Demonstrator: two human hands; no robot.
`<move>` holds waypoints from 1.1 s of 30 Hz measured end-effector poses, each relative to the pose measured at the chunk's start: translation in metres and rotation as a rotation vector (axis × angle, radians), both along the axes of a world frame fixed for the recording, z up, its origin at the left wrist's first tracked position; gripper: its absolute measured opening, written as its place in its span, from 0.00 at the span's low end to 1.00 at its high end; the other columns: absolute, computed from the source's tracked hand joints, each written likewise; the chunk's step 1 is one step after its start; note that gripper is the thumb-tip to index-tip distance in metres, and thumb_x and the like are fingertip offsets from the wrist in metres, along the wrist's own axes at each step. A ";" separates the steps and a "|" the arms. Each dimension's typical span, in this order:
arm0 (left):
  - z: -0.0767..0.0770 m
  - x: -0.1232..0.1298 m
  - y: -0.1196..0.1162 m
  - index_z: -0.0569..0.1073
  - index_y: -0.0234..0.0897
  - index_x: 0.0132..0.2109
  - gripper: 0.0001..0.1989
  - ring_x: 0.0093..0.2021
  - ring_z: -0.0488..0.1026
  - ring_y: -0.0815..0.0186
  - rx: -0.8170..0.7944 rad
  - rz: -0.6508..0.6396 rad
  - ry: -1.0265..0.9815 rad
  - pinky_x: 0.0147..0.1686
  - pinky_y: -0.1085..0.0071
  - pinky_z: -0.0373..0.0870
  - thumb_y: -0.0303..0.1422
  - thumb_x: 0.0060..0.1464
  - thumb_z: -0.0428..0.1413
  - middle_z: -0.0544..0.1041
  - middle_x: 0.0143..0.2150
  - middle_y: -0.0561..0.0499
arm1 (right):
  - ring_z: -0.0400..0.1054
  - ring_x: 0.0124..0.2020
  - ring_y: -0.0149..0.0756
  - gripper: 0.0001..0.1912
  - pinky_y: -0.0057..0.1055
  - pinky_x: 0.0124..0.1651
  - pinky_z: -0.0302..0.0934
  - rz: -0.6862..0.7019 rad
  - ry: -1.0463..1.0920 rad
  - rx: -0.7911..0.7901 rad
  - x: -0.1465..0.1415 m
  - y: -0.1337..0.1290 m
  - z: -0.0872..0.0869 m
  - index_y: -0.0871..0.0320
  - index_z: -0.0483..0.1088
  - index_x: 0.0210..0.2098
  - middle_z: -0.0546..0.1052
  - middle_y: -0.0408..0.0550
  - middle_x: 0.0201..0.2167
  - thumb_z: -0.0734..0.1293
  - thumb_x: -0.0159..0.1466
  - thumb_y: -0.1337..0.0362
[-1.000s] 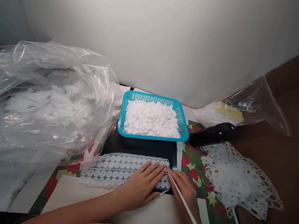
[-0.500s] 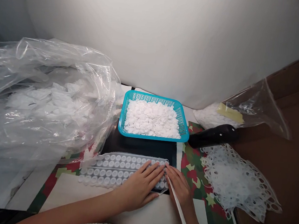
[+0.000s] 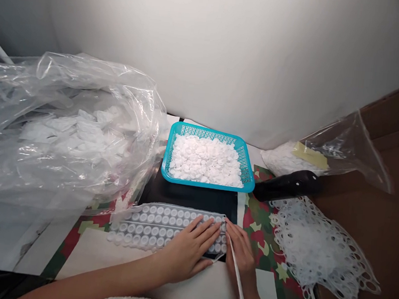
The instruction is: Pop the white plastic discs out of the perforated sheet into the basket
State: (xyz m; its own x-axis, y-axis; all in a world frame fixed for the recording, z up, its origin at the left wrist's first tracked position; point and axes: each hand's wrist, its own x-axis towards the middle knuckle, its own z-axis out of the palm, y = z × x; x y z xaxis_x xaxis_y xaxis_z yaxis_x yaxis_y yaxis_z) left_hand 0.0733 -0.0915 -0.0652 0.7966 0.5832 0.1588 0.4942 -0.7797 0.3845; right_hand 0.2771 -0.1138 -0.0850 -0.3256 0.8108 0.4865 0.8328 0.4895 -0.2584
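In front of me lie rows of round, pale, translucent plastic pieces (image 3: 149,230), on a dark surface and partly over a white sheet. My left hand (image 3: 190,248) rests flat over their right part, fingers stretched out. At the right end of the rows, the fingertips of my right hand (image 3: 243,256) are pressed together near the upper corner. A long thin white strip (image 3: 237,277) runs from these fingers down along the hand towards the wrist. The exact grip on it is partly hidden.
A blue basket (image 3: 207,185) full of small white discs (image 3: 205,159) stands behind the rows. A large clear plastic bag (image 3: 61,155) fills the left side. On the right are a black handle-like object (image 3: 289,185), a pile of perforated plastic sheets (image 3: 320,250) and a smaller bag (image 3: 283,156).
The whole view has shifted slightly. The white strip is turned and looks narrower, with its lower end a little further left. Both hands stay at the right end of the rows.
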 end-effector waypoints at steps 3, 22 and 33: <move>0.000 0.000 0.001 0.49 0.27 0.67 0.30 0.68 0.48 0.55 -0.005 0.002 -0.003 0.64 0.59 0.29 0.44 0.66 0.33 0.53 0.69 0.41 | 0.69 0.50 0.44 0.18 0.43 0.51 0.67 -0.046 0.018 0.006 -0.003 -0.001 0.002 0.62 0.64 0.56 0.74 0.58 0.50 0.59 0.67 0.73; 0.019 -0.001 0.015 0.62 0.33 0.60 0.21 0.63 0.58 0.56 -0.320 0.226 -0.367 0.60 0.58 0.57 0.34 0.62 0.48 0.64 0.63 0.40 | 0.71 0.50 0.41 0.14 0.37 0.48 0.70 -0.175 0.195 -0.123 -0.016 -0.010 0.027 0.56 0.68 0.51 0.75 0.52 0.49 0.58 0.68 0.66; 0.035 -0.015 0.049 0.73 0.33 0.32 0.16 0.25 0.62 0.71 -0.877 0.261 -0.598 0.23 0.77 0.56 0.41 0.59 0.50 0.65 0.23 0.56 | 0.68 0.54 0.44 0.19 0.40 0.52 0.69 0.078 0.181 -0.090 -0.034 -0.004 0.057 0.57 0.66 0.55 0.74 0.52 0.52 0.62 0.66 0.72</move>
State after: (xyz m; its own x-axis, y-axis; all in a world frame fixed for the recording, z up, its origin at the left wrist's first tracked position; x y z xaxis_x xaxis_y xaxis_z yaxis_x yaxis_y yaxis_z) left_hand 0.0582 -0.0421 -0.0305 0.5644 0.8222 -0.0735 0.1524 -0.0162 0.9882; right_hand 0.2429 -0.1176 -0.0279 -0.3025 0.8297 0.4692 0.7294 0.5183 -0.4464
